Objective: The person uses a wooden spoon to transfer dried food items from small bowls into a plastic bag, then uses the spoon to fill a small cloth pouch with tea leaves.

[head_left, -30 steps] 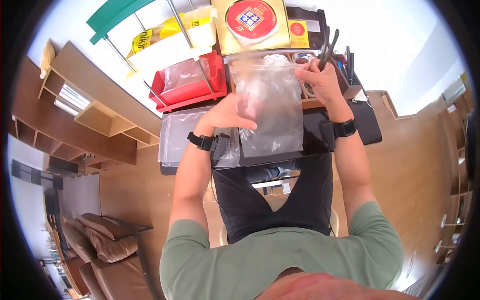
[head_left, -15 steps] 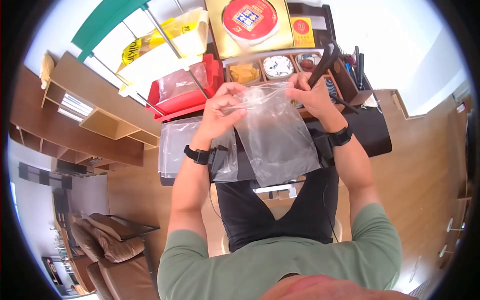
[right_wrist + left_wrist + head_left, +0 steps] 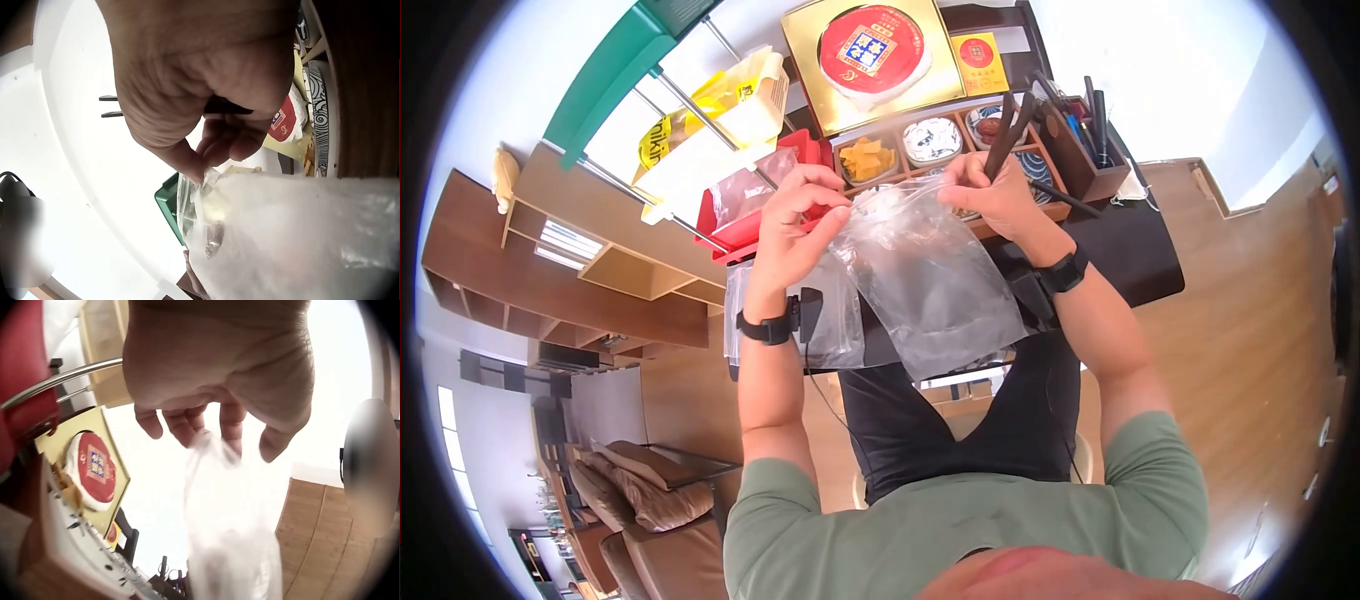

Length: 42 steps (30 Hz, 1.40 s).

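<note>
A clear plastic zip bag [image 3: 935,290] hangs in front of the body, its zip edge at the top. My right hand [image 3: 995,200] pinches the top right corner between thumb and finger. The same hand holds a pair of slim dark chopsticks [image 3: 1005,130], pointing up and away. At the bag's top left corner is my left hand [image 3: 795,225], its thumb and fingers spread apart. In the left wrist view the bag's corner [image 3: 215,453] comes right up to the fingertips, while the thumb [image 3: 275,444] stands off to one side.
Beyond the bag stands a wooden divided box [image 3: 1055,208] with patterned bowls [image 3: 932,140] and yellow pieces [image 3: 867,160]. A gold box [image 3: 800,50] with a red disc is behind it. Left are a red tray [image 3: 745,232], a green-topped rack [image 3: 615,75] and flat bags [image 3: 830,330].
The left hand came up to the bag's top edge, then drew left and apart from the right hand. The bag swung toward the lap. The right hand keeps the bag corner and the chopsticks.
</note>
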Tool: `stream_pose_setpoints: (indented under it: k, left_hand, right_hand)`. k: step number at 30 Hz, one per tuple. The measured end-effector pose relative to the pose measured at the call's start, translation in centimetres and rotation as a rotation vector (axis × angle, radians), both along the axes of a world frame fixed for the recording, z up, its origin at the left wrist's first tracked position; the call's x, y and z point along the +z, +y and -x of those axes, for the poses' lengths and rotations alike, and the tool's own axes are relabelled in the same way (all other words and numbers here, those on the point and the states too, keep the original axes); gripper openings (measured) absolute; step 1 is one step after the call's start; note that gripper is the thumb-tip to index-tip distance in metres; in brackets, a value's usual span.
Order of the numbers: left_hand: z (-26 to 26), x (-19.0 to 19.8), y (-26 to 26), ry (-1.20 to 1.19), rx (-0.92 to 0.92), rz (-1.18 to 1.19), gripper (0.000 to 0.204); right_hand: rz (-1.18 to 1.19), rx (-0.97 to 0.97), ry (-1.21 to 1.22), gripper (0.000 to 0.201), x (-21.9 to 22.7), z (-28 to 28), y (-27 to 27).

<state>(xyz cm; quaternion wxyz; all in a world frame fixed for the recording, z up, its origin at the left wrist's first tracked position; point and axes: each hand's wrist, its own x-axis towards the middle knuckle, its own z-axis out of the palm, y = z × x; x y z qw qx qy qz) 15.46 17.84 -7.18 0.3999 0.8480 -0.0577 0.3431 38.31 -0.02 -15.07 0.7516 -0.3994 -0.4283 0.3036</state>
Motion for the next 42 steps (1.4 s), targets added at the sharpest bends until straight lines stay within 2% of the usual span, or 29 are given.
stream_pose_setpoints:
  k: [2, 3, 6, 8, 10, 13, 14, 16, 18, 20, 22, 26, 29, 33, 35, 38, 40, 42]
  left_hand:
    - [-0.5, 2.1, -1.3, 0.313, 0.046, -0.081, 0.016]
    - [-1.2, 3.2, -1.7, 0.362, 0.034, -0.217, 0.020]
    - [-3.7, 5.1, -3.1, 0.460, 0.006, -0.303, 0.025]
    - [-5.6, 5.0, -3.0, 0.456, -0.035, -0.325, 0.025]
    - [-7.2, 3.9, -2.3, 0.588, -0.205, -0.298, 0.020]
    - [-8.1, 3.3, -1.6, 0.666, -0.204, -0.289, 0.015]
    - [-8.0, 3.0, -1.4, 0.671, -0.198, -0.293, 0.015]
    - [-7.4, 2.9, -0.9, 0.563, -0.229, -0.002, 0.012]
    - [-7.2, 3.1, -0.7, 0.560, -0.199, 0.016, 0.011]
    - [-7.3, 3.4, -0.8, 0.552, -0.169, 0.043, 0.010]
    - [-7.4, 3.3, -1.6, 0.502, -0.241, 0.186, 0.010]
    - [-7.5, 2.5, 0.2, 0.520, -0.307, 0.178, 0.010]
    - [-7.4, 1.9, 1.8, 0.480, -0.202, 0.221, 0.009]
    - [-6.8, 1.8, 0.1, 0.380, -0.073, 0.147, 0.010]
    - [-5.1, 3.4, -1.7, 0.339, 0.141, -0.173, 0.009]
    - [-3.0, 3.2, -2.4, 0.469, 0.123, -0.019, 0.013]
    - [-2.6, 2.5, -3.4, 0.464, 0.114, -0.081, 0.019]
    - [-2.5, 2.5, -5.4, 0.413, 0.194, -0.087, 0.024]
  right_hand:
    - [0.035, -0.013, -0.050, 0.052, -0.1, -0.3, 0.1]
    - [0.046, -0.017, -0.054, 0.053, -0.1, -0.3, 0.0]
    - [-0.011, 0.029, -0.039, 0.052, 0.5, 0.2, -0.1]
    - [-0.003, 0.053, -0.037, 0.052, 0.9, 0.3, -0.4]
    - [0.003, 0.074, -0.041, 0.051, 1.1, 0.5, -0.6]
    - [-0.033, 0.015, -0.029, 0.052, 1.1, 0.5, -0.5]
    - [0.019, 0.048, -0.065, 0.052, 0.6, 0.1, -0.5]
    - [0.053, 0.088, -0.099, 0.052, 0.5, -0.1, -0.4]
    - [0.159, 0.048, -0.176, 0.051, 0.7, 0.3, -0.5]
    - [0.143, 0.071, -0.173, 0.052, 0.7, 0.5, -0.2]
    - [0.150, 0.108, -0.163, 0.052, 0.5, 0.9, -0.3]
    - [0.248, 0.124, -0.203, 0.054, 0.7, 0.8, -0.7]
    - [0.247, 0.106, -0.185, 0.054, 0.6, 0.5, -0.4]
    - [0.207, 0.072, -0.190, 0.053, 0.9, 1.1, -0.5]
    - [0.223, 0.053, -0.176, 0.055, 1.4, 1.1, -0.6]
    - [0.168, 0.027, -0.177, 0.056, 0.7, 0.8, -0.3]
    - [0.148, 0.011, -0.198, 0.055, 0.6, 1.0, -0.2]
    - [0.137, 0.016, -0.219, 0.054, 0.3, 1.3, -0.2]
